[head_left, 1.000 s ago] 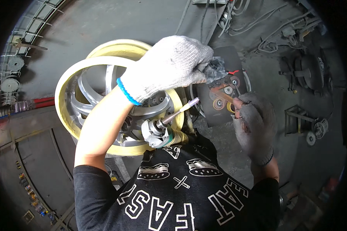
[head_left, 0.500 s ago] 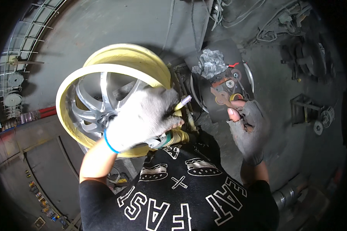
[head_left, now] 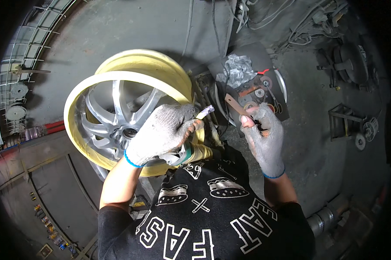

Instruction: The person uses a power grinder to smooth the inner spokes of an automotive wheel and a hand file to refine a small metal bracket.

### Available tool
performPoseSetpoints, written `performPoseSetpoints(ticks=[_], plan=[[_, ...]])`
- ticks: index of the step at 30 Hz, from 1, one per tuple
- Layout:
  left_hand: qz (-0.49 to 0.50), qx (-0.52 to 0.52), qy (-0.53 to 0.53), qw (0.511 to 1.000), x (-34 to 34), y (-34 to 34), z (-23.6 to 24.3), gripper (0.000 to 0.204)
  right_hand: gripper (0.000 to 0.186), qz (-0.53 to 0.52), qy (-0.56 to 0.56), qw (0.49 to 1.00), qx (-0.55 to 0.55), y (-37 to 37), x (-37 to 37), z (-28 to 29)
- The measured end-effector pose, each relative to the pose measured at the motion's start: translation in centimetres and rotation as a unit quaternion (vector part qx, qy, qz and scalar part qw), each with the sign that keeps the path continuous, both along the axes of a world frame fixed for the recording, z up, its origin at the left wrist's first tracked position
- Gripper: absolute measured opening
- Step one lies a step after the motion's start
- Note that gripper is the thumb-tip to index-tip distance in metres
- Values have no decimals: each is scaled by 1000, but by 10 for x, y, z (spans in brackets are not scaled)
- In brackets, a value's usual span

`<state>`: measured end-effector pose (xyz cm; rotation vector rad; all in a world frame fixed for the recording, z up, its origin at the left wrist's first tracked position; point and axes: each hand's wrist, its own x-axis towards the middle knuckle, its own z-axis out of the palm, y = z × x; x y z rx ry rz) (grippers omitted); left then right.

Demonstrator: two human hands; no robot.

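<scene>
My left hand, in a grey-white knit glove with a blue cuff, is closed on a short yellow stick with a pale purple tip. It is over the right side of an alloy wheel with silver spokes and a yellow-covered rim. Below that hand, a tool with a green band and yellow wrapping lies against my shirt, partly hidden. My gloved right hand pinches a flat brown strip with a hole near its end between thumb and fingers. Bare thumb skin pokes through the glove.
Past my right hand, a dark board carries crumpled silvery sheet, a tape roll and round discs. A wire rack curves along the far left. Cables and a metal stand are at the right.
My right hand has moved left and slightly up, bringing the brown strip closer to my left hand. My left hand has shifted slightly right, uncovering the wheel's hub.
</scene>
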<state>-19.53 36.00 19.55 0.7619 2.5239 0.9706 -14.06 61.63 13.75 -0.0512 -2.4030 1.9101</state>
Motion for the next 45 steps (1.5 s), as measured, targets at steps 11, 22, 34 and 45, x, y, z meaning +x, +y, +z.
performPoseSetpoints(ticks=[11, 22, 34, 45], plan=[[11, 47, -237, 970, -6, -17, -5, 32, 25, 25, -22, 995, -93, -22, -2, 5], [30, 82, -245, 965, -5, -14, -5, 35, 24, 126, 196, 956, 176, -28, -31, 13], [111, 38, -109, 987, 7, 12, 5, 24, 19, 111, 264, 935, 207, -30, -39, 0], [89, 279, -357, 887, 6, -5, -20, 20, 17, 80, 130, 985, 86, -31, -41, 6]])
